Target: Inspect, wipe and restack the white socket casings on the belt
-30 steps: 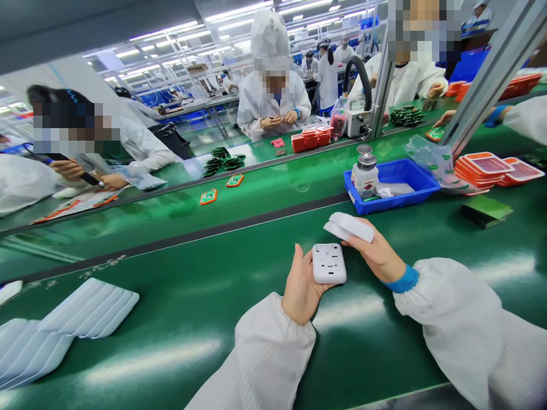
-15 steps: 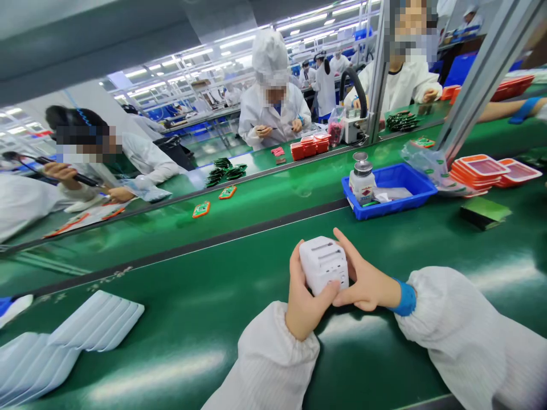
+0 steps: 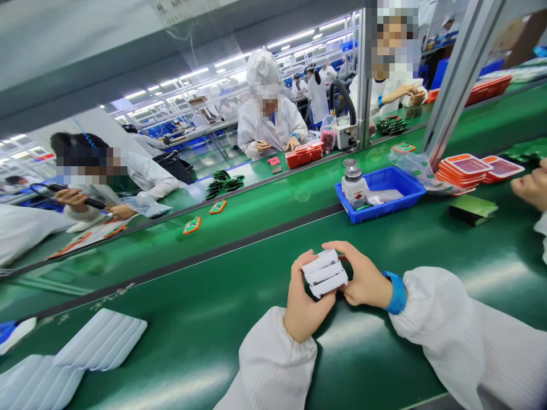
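Both hands hold a small stack of white plastic housings above the green bench top, with the layered edges facing me. My left hand is closed around its left side, the thumb along the lower front. From the right, my right hand grips the other side, index finger over the top corner and thumb low. A blue band circles my right wrist. My fingers hide the sides of the stack.
A blue tray holding a white bottle stands beyond my hands. Pale ribbed pieces lie left. Orange-rimmed frames and a green-topped block are right. Orange-edged circuit boards lie beyond. A co-worker's hand shows at right.
The stack has been turned in my hands, from its slotted, holed face to its layered edges. At the right, a co-worker's hand has come in closer to the bench. The view has shifted slightly.
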{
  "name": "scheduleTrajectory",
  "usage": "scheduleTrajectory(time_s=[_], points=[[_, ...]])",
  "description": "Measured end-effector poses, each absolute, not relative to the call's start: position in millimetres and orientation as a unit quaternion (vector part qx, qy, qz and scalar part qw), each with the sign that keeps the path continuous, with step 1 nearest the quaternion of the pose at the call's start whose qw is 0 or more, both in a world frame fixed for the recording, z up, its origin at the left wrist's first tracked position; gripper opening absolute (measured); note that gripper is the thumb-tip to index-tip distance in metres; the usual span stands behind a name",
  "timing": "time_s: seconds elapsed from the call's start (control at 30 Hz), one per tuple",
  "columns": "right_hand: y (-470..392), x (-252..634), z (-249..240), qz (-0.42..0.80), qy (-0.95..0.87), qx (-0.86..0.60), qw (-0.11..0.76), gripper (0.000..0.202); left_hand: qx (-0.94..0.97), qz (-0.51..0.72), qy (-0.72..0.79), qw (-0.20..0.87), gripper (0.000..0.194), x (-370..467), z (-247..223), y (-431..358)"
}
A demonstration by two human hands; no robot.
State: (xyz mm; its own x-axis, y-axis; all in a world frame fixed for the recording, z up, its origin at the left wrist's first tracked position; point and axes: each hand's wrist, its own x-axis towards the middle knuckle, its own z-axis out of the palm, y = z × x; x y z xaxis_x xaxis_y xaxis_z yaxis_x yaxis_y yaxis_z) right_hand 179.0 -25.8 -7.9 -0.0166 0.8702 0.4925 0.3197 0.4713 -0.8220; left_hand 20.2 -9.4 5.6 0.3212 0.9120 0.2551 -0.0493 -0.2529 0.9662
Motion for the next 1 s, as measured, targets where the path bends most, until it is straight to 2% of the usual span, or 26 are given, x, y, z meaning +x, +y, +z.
scheduleTrajectory(time_s=[0.27, 0.47, 0.63, 0.77, 0.9, 1.0], points=[[-25.9, 178.6, -7.2, 0.311, -0.64, -0.464, 0.529, 0.069, 0.707, 0.423, 0.368, 0.431, 0.056, 20.5, -0.2, -7.9], [-20.0, 178.9, -18.4, 0.523, -0.534, -0.377, 0.547, 0.078, 0.727, 0.429, 0.363, 0.396, 0.064, 20.8, -0.9, -4.9], [-14.6, 179.4, -27.4, 0.596, -0.483, -0.35, 0.538, 0.085, 0.706, 0.43, 0.373, 0.421, 0.065, 20.4, 0.9, -5.7], [-13.9, 179.6, -25.2, 0.597, -0.48, -0.344, 0.543, 0.087, 0.634, 0.443, 0.378, 0.509, 0.063, 20.8, 3.3, -1.4], [-15.8, 178.9, -18.6, 0.6, -0.457, -0.362, 0.549, 0.072, 0.402, 0.445, 0.403, 0.691, 0.047, 20.9, 9.4, 8.6], [-18.0, 178.4, -13.9, 0.593, -0.454, -0.377, 0.548, 0.067, 0.243, 0.42, 0.39, 0.782, 0.046, 20.0, 13.7, 15.5]])
